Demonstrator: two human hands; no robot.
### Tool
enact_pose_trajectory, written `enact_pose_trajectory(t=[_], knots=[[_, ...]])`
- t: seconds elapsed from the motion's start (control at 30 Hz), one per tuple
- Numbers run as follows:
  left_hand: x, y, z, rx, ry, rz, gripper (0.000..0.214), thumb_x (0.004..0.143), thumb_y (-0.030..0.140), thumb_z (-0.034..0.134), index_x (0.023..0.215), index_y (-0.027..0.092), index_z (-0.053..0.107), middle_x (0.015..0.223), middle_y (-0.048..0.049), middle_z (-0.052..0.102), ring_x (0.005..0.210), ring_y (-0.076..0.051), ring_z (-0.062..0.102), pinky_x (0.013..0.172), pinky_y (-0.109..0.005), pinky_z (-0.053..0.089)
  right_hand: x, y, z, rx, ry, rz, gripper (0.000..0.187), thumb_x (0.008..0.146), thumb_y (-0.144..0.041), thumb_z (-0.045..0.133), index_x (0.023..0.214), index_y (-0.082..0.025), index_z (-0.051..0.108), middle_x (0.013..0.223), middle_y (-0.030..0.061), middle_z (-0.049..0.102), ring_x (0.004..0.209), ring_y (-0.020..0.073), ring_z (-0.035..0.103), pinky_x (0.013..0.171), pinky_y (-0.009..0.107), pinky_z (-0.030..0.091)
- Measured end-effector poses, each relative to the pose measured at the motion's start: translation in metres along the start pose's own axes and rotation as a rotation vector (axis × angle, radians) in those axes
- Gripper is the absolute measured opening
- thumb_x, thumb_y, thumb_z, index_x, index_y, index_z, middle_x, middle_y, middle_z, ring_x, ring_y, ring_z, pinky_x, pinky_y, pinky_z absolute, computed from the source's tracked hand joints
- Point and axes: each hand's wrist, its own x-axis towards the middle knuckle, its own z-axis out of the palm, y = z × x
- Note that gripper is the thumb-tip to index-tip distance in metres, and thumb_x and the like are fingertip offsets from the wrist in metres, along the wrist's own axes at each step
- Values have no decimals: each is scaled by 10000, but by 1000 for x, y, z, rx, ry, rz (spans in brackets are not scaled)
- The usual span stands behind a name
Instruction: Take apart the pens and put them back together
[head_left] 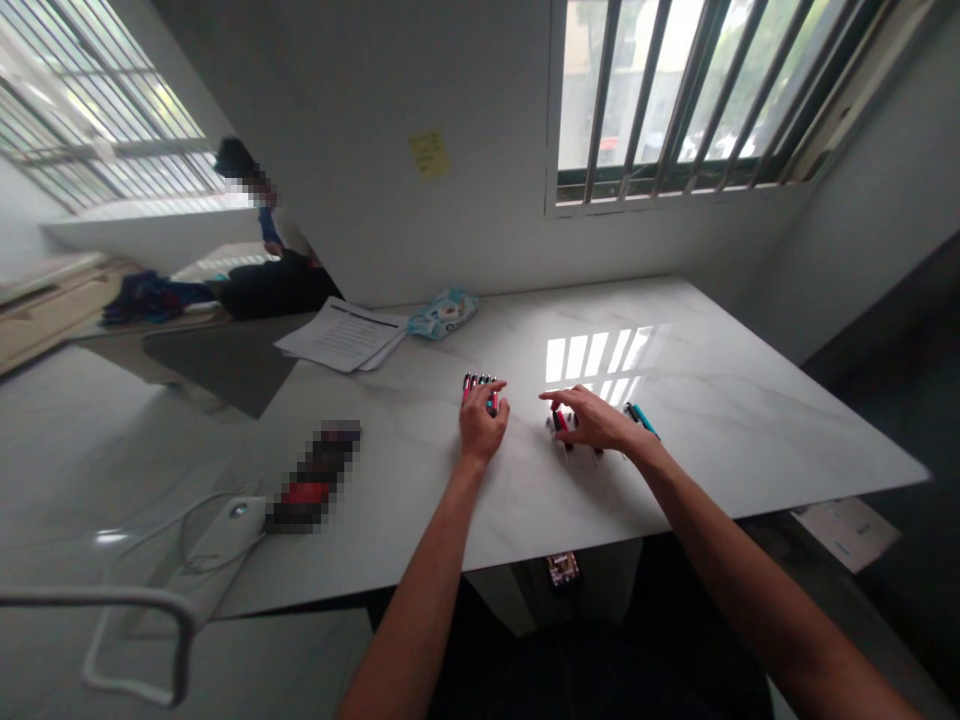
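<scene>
Over a row of pens (470,384) lying side by side on the white marbled table, my left hand (481,428) rests with its fingers curved and its thumb apart from the index finger. The hand covers the lower part of that row. To the right, my right hand (594,418) hovers at a second group of pens, its index finger stretched left and its thumb lower down. A red and black pen (561,424) shows between that thumb and index finger, not visibly gripped. Beside the right wrist lies a teal pen (643,420). Other pens there are partly hidden under the hand.
Papers (341,335) and a blue soft packet (444,314) lie along the table's back edge. At left are a blurred-out dark object (315,478) and a white power strip (225,540) with cables. A person (281,235) sits beyond the partition. A phone-like object (562,570) shows below the front edge.
</scene>
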Motion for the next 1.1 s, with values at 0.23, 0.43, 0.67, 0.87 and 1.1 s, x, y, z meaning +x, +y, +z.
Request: enact_pose_trajectory(t=[0.23,0.43,0.67,0.87,1.1], knots=[[-4,7,9,-537,-373,-215,460,812,474,796,1149,189,667,937,-73,767,822,-186,728,747,-300,578,14,-31,6,36,205,-99,669,844,-181,775,1460,-311,548,1249,74,684,1156,283,593,1003,459,514],[-4,8,9,-616,-341,-241,452,732,443,863,1024,185,633,837,-40,737,767,-175,723,715,-292,579,20,-39,15,100,243,-98,701,850,-203,797,1486,-305,518,1283,96,668,1145,271,628,994,447,532],[-2,7,7,-549,-215,-206,361,784,409,801,1032,190,658,818,-12,708,671,-131,687,635,-248,553,15,-20,18,-38,93,107,298,876,-239,794,1170,-222,751,982,74,761,897,230,697,857,357,536],[-2,5,8,-531,-197,-187,330,796,384,790,1041,187,692,857,-24,713,677,-127,676,651,-258,558,18,-18,21,8,56,130,389,838,-15,663,1146,-223,779,917,40,789,780,180,711,773,284,524],[-6,13,5,-281,-194,-29,220,865,383,741,1016,225,766,907,-39,749,763,-157,674,668,-272,521,23,-19,18,364,334,135,164,889,-247,700,1032,-221,776,922,41,789,797,180,727,799,321,578]])
